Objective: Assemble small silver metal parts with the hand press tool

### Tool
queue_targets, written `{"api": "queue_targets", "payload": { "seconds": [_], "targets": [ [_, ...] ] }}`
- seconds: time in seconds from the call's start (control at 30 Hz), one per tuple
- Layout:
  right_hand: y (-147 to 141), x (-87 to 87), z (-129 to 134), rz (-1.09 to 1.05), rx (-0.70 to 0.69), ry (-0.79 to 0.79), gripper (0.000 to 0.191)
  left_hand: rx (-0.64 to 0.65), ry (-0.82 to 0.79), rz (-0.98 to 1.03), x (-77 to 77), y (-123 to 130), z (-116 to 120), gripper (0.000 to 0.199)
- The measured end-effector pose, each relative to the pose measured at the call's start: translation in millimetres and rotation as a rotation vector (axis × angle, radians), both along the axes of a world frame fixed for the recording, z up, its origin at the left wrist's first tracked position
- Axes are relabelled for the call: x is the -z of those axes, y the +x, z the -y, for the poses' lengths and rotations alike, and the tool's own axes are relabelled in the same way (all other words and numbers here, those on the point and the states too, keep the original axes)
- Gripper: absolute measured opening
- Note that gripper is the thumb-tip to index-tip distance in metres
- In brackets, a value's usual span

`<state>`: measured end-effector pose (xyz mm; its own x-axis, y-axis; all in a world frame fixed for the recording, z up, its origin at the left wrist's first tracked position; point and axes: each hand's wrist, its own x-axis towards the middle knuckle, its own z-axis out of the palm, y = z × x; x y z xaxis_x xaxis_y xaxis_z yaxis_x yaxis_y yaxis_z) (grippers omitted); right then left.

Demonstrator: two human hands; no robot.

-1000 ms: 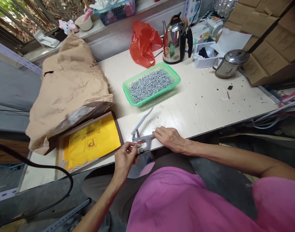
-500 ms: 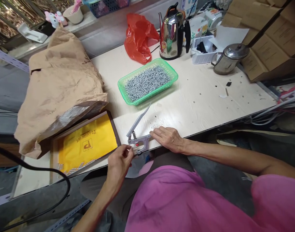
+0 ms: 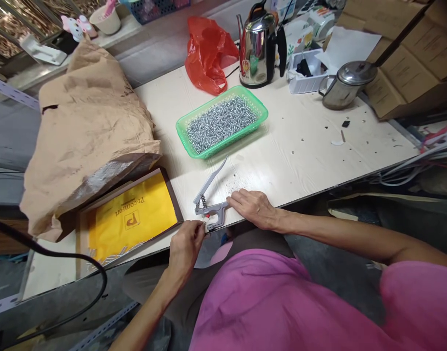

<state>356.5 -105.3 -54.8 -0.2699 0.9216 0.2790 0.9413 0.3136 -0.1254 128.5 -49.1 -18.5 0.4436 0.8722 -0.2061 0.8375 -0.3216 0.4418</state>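
Note:
Grey snap-fastener pliers [image 3: 221,207] lie at the front edge of the table, their upper handle raised on a coil spring and a small red part showing at the jaw. My right hand [image 3: 253,208] is closed over the end of their lower handle, holding them down. Beside the jaw, my left hand [image 3: 187,242] pinches thumb and fingers together; whatever is between the fingertips is too small to make out. Behind the pliers stands a green plastic basket [image 3: 223,147] filled with small silver metal pieces [image 3: 221,122].
To the left, a shallow box holds a yellow printed bag [image 3: 135,209] with several metal pieces on it. A brown paper sack [image 3: 88,126] lies behind. Farther back are a red plastic bag [image 3: 209,53], an electric kettle [image 3: 258,51] and a metal pot [image 3: 346,87]. Small scraps dot the table.
My left hand has shifted slightly right and its fingers have drawn closer together at the jaw. My right hand stays on the handle; the view has tilted a little.

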Motion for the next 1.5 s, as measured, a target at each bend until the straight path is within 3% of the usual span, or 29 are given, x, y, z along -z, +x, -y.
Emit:
{"api": "queue_targets", "payload": {
  "seconds": [0.13,0.3,0.5,0.67,0.93,0.97,1.07,1.13,1.27,1.5],
  "targets": [
    [1,0.3,1,-0.034,-0.019,0.008,0.027,-0.409,-0.466,0.31,-2.8,4,2,0.03],
    [0,0.0,1,-0.02,-0.015,-0.01,0.029,-0.604,-0.686,0.552,-0.6,15,2,0.039],
    [1,-1.4,0,-0.029,-0.022,-0.044,0.029,-0.666,-0.773,0.551,5.8,20,-1,0.04],
    [0,-2.2,-1,-0.022,-0.022,-0.066,0.028,-0.643,-0.799,0.497,3.1,21,-4,0.037],
    [10,-19.7,-19,-0.076,-0.064,-0.267,0.016,-0.633,-0.806,0.449,0.0,23,-7,0.036],
    [13,-22.2,-26,-0.08,-0.083,-0.253,0.025,-0.636,-0.808,0.444,0.1,23,-7,0.036],
    [23,-26.2,-51,-0.025,-0.139,-0.198,0.077,-0.632,-0.817,0.429,0.0,23,-8,0.036],
    [27,-26.7,-66,0.028,-0.171,-0.232,0.094,-0.632,-0.818,0.431,-0.5,23,-8,0.036],
    [30,-27.2,-81,0.071,-0.218,-0.326,0.088,-0.656,-0.8,0.47,-1.1,24,-6,0.038],
    [27,-26.4,-77,0.096,-0.192,-0.296,0.073,-0.627,-0.796,0.483,3.5,22,-4,0.041]
  ]
}}
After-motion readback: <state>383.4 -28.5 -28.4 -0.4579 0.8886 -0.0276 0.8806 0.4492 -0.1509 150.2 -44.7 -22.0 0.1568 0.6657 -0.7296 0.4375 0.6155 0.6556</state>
